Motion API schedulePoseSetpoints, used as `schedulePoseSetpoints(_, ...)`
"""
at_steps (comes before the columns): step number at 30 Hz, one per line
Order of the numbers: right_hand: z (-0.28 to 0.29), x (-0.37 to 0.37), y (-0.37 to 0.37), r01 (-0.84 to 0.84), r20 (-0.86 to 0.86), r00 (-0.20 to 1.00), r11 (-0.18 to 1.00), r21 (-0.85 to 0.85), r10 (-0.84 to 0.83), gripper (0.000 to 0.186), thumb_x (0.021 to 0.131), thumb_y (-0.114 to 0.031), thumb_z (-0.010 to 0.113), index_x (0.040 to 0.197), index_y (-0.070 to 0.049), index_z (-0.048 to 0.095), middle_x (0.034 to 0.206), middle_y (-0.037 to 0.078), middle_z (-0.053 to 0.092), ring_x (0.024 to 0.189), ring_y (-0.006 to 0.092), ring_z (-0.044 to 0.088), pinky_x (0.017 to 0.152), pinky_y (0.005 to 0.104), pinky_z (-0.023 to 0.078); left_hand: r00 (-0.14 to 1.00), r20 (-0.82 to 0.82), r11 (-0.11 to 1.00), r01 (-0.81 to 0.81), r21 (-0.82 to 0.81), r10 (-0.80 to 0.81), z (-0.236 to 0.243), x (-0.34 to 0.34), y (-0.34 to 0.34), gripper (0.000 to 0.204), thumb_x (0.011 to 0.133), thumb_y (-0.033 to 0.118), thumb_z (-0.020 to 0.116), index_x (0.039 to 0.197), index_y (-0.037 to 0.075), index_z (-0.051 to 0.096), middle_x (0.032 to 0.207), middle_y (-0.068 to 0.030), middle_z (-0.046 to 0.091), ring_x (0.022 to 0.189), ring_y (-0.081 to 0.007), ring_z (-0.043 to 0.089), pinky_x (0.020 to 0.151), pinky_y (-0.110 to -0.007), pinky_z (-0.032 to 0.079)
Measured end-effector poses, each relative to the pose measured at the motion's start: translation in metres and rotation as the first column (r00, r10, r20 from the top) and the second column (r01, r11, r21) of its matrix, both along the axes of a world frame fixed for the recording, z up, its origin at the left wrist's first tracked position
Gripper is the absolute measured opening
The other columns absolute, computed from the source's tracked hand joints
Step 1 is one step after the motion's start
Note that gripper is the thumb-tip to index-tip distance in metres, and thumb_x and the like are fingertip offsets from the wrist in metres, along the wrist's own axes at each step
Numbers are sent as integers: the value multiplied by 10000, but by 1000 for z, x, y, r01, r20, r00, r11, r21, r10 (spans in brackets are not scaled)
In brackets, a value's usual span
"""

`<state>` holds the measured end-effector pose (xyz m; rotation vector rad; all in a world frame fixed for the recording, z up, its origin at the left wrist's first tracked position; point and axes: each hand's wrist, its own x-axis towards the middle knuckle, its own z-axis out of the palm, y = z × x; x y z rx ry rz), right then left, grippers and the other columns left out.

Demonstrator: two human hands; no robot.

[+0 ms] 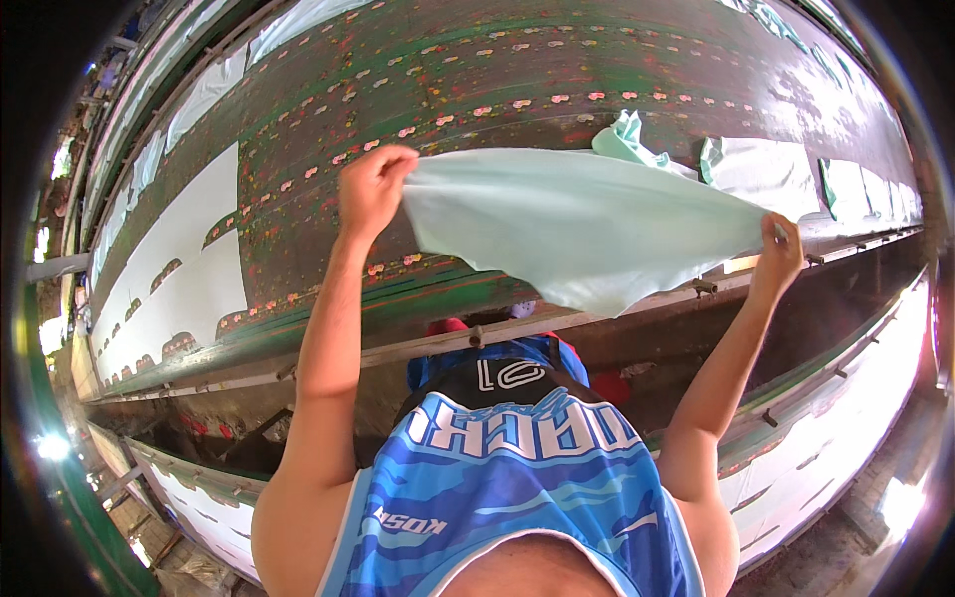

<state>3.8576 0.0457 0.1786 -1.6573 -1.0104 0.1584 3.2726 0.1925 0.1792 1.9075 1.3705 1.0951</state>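
A pale mint-green piece of fabric (567, 219) is stretched between my two hands above the near side of a long dark table (418, 60). My left hand (372, 189) pinches its left corner, and my right hand (782, 251) grips the far right end. The lower edge of the fabric hangs loose and dips past the table's front edge. Behind it, a crumpled mint-green cloth (629, 144) lies on the table, partly hidden by the stretched piece.
White cut panels (199, 284) lie flat at the table's left. More pale cloth pieces (761, 174) rest along the right. Rows of small coloured marks cover the tabletop. A metal rail (388, 350) runs along the near edge, and another long table (816, 448) stands behind me.
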Motion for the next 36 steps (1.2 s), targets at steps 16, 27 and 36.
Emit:
schedulePoseSetpoints(16, -85, 46, 48, -192, 10, 975, 870, -453, 221, 263, 935, -130, 750, 1193, -81, 772, 1166, 103, 757, 1051, 196, 691, 952, 332, 510, 958, -261, 992, 103, -78, -120, -133, 95, 90, 181, 872, 51, 753, 1049, 90, 745, 1037, -100, 678, 1021, -316, 655, 888, -428, 534)
schedulePoseSetpoints(27, -78, 67, 44, -136, 327, 916, 946, -293, 233, 266, 892, 76, 710, 1087, -82, 796, 1012, 97, 700, 961, 234, 684, 839, 345, 539, 908, -416, 940, 184, 288, -50, -135, 100, 84, 104, 796, -12, 745, 846, 79, 761, 966, -70, 622, 963, -283, 611, 857, -422, 521)
schedulePoseSetpoints(36, -86, 55, 47, -273, 344, 856, 903, -333, 386, 196, 910, 59, 677, 1057, -29, 772, 1079, 136, 683, 964, 282, 689, 833, 376, 554, 751, -646, 918, 341, 204, -136, -139, 89, 57, 179, 848, -10, 588, 1016, 9, 647, 1197, -155, 605, 1146, -346, 586, 978, -463, 514)
